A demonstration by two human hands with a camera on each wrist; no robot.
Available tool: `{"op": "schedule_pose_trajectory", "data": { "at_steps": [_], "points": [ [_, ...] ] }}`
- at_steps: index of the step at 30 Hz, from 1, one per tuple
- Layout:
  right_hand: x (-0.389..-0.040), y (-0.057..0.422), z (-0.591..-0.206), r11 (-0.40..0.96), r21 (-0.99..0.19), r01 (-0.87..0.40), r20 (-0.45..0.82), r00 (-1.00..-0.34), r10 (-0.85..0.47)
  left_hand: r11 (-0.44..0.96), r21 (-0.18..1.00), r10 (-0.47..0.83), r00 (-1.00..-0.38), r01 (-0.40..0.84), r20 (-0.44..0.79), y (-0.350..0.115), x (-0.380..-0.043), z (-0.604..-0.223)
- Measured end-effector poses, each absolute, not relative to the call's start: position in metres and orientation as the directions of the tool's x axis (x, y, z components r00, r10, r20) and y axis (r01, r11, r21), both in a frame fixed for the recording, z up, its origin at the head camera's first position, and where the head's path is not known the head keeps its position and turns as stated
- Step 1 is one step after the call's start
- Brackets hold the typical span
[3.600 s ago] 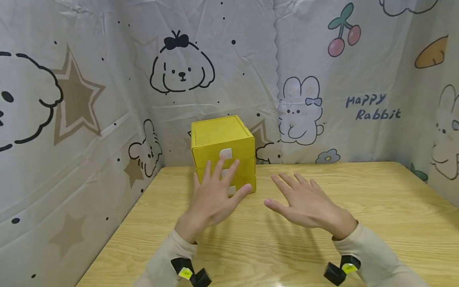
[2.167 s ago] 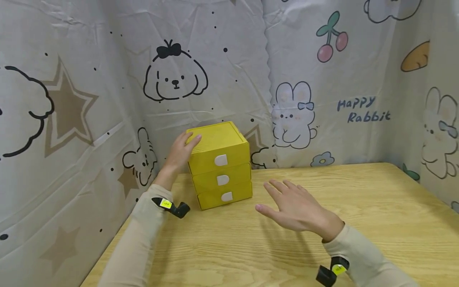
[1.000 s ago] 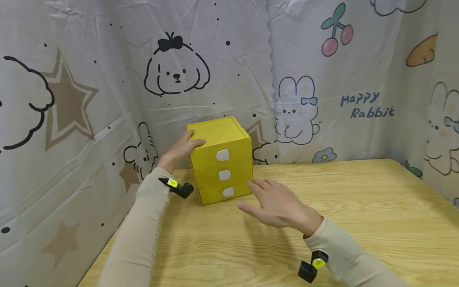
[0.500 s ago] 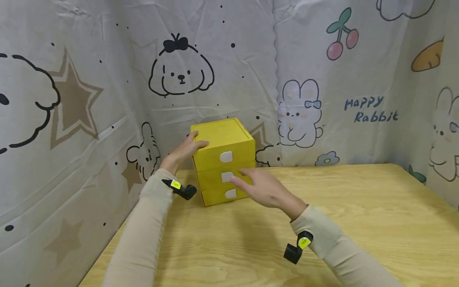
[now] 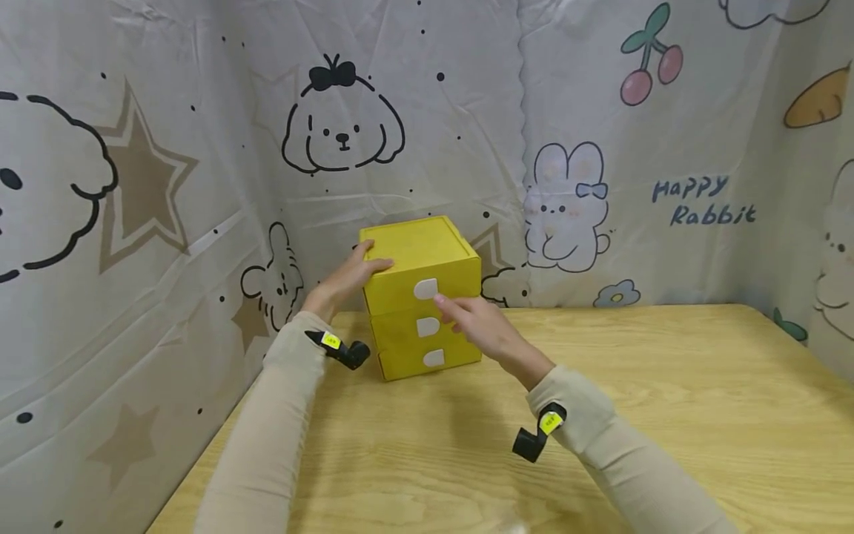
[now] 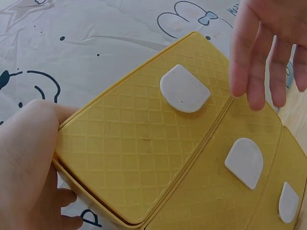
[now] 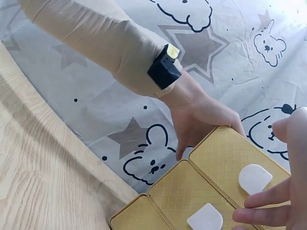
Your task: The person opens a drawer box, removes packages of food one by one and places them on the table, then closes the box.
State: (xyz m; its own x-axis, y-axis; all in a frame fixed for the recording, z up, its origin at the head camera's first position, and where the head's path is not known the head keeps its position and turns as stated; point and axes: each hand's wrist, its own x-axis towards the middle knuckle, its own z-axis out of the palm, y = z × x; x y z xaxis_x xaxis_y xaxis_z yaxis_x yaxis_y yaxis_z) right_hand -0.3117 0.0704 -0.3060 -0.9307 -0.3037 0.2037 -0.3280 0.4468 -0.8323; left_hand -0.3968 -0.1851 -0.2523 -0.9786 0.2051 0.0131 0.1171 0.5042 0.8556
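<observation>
Just left of centre sits the yellow drawer unit (image 5: 422,245), three drawers stacked, all looking closed. It's got a white top tab (image 5: 425,289), and the person's right hand (image 5: 483,322) is right by it: thumb and fingers apart, nothing held, can't tell if a fingertip is touching. Left hand (image 5: 343,282) is hooked over the upper left corner, fingers bent round it. Imo steadying is that hand's job, so press down and inward without tipping the stack. For the tab, I'd come in square and pinch near its middle. Wooden table (image 5: 634,400) underneath, cartoon-print cloth (image 5: 467,133) behind.
</observation>
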Motion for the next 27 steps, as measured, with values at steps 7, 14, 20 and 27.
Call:
{"op": "schedule_pose_trajectory", "data": {
  "at_steps": [7,14,20,27],
  "points": [
    [-0.317,0.059,-0.308,0.331,-0.912,-0.242,0.167,-0.957,-0.237,0.504,0.856,0.176,-0.984,0.120,0.035,-0.186,-0.400,-0.251],
    [-0.323,0.056,-0.312,0.261,-0.957,-0.126,0.057,-0.965,-0.256,0.507,0.857,0.158,-0.987,0.098,0.020,-0.184,-0.402,-0.255],
    [-0.330,0.051,-0.313,0.155,-0.987,-0.029,-0.014,-0.963,-0.268,0.504,0.858,0.159,-0.987,0.102,0.024,-0.182,-0.402,-0.256],
    [-0.339,0.048,-0.313,-0.011,-0.997,0.080,-0.074,-0.957,-0.282,0.508,0.855,0.157,-0.987,0.107,0.031,-0.180,-0.401,-0.256]
  ]
}}
